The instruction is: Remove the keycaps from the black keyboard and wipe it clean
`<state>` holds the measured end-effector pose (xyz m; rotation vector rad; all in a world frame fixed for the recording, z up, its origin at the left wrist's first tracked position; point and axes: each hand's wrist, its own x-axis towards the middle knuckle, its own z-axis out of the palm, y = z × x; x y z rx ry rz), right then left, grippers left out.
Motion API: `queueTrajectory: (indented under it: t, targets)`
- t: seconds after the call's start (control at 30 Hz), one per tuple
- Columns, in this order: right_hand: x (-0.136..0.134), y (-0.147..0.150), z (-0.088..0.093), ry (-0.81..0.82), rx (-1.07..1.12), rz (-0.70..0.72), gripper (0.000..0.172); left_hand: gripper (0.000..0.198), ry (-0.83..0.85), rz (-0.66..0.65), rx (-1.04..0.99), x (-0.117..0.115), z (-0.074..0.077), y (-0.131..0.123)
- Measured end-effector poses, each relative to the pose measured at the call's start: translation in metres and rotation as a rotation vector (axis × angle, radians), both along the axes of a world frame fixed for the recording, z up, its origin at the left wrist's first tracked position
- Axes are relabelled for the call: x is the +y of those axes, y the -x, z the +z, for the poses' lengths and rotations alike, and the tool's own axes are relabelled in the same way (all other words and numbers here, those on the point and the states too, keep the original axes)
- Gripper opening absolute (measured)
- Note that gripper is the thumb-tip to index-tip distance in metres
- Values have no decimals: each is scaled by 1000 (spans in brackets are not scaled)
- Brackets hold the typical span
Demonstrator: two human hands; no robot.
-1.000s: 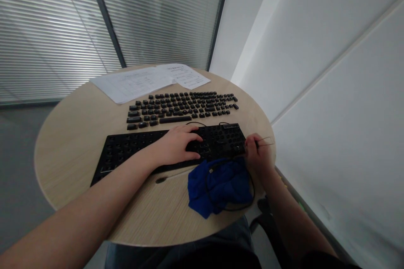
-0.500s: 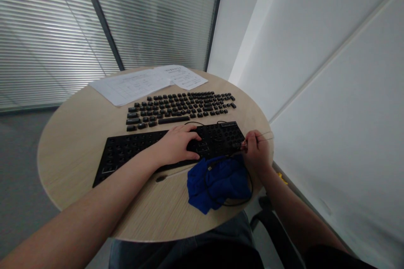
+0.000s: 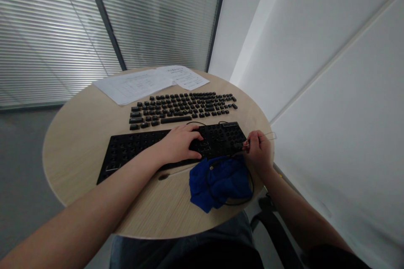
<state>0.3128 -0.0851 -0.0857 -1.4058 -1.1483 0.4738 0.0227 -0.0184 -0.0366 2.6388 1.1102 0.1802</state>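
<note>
A black keyboard base (image 3: 132,149) without keycaps lies across the round table. My left hand (image 3: 180,145) rests on its middle, fingers apart, holding nothing. At the base's right end my right hand (image 3: 259,148) is closed on a thin wire tool (image 3: 272,135), whose loop sticks out to the right. The tool's other end is at the base's right edge, too small to make out clearly. Behind the base, loose black keycaps (image 3: 176,120) stand in rows, the long one in front.
A blue cloth (image 3: 221,183) with a black cable (image 3: 236,204) on it lies near the front edge. A thin tool with a dark tip (image 3: 163,177) lies left of it. Printed papers (image 3: 135,86) are at the back of the table (image 3: 72,143). A wall is on the right.
The camera view has shifted slightly, so the table and keyboard appear a little further right. Both hands keep nearly the same places; the wire loop is tilted slightly differently.
</note>
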Motion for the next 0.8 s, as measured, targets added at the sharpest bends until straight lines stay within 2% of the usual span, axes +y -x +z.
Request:
queueTrajectory:
  t: [0.5,0.67,0.8]
  targets:
    - [1,-1,5,37,-211,-27,47,59,-17,-6,-7,-3,-2,-2]
    - [12,-11,19,102,-377,174,39,57,-19,-18,4,-6,1,-1]
    - [21,-20,33,170,-433,361,42,54,-23,-27,21,-9,7,2]
